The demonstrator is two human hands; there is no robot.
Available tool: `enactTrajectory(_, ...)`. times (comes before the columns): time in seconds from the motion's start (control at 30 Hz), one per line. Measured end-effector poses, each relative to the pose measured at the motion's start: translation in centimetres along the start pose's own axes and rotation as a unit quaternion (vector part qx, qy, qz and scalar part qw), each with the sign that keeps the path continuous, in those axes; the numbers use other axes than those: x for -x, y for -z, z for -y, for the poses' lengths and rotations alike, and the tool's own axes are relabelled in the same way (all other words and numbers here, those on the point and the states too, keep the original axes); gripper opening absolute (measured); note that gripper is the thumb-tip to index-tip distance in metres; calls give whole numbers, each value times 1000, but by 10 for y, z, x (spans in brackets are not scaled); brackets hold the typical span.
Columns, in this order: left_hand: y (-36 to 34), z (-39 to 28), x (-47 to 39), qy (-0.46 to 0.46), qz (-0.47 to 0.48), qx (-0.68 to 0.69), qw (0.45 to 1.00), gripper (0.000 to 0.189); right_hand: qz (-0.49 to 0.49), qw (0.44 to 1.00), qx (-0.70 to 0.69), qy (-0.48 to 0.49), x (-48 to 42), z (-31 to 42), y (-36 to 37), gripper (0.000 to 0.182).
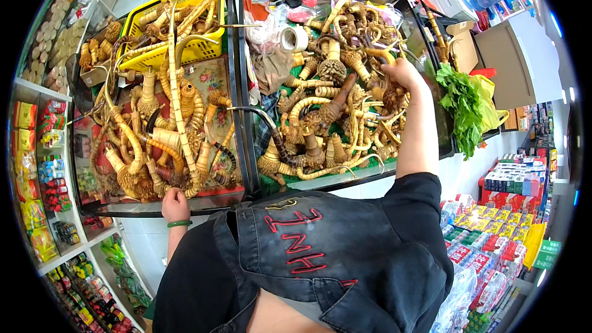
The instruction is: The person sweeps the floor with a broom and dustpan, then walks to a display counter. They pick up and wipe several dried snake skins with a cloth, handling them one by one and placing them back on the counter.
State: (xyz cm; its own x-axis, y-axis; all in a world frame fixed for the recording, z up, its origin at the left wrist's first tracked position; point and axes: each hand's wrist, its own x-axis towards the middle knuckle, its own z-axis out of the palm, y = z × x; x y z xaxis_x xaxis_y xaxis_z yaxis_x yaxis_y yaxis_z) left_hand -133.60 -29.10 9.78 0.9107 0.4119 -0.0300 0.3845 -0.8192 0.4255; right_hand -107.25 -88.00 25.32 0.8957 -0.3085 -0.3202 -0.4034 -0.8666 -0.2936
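Observation:
My right hand (pixel 401 73) reaches over the right glass-topped case and grips a curved yellow bamboo-root piece (pixel 382 54). Beneath it lie brown knobbly root pieces, partly blurred. At the front edge of the left case, my left hand (pixel 175 206) has its fingers bent beside a knobbly root bowl (pixel 159 188). The lower end of a long ringed bamboo-root stem (pixel 175 83) comes close to those fingers; whether they hold it I cannot tell. Between the hands, a dark pipe with a curved, shiny mouthpiece (pixel 276 136) lies across the pile's left side.
A yellow plastic basket (pixel 199 53) full of root pieces stands on the left case. A tape roll (pixel 294 39) and plastic bags (pixel 264 32) lie at the right case's back left. Leafy greens (pixel 458 108) hang beyond its right edge. Stocked shelves (pixel 76 249) rise at left.

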Motion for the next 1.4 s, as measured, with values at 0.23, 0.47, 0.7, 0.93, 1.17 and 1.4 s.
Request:
enactTrajectory(0.23, 4, -3, 2, -37, 5, 22, 999, 11, 52, 993, 105, 30, 104, 30, 6, 49)
enactTrajectory(0.47, 16, 5, 6, -133, 33, 83, 987, 10, 99, 940, -303, 123, 206, 77, 0, 33)
enactTrajectory(0.7, 37, 50, -3, -223, 144, 166, 950, 14, 294, 631, -667, 268, 267, 188, -80, 36)
enactTrajectory(0.93, 73, 121, -26, -208, 24, 140, 968, 9, 413, 670, -522, 330, 298, 338, -200, 31)
enactTrajectory(1.17, 83, 143, -34, -301, 33, 163, 939, 7, 239, 891, -100, 372, 310, 411, -343, 43)
enactTrajectory(1.4, 85, 152, -36, -341, 59, 134, 929, 9, 215, 917, -8, 336, 320, 453, -433, 53)
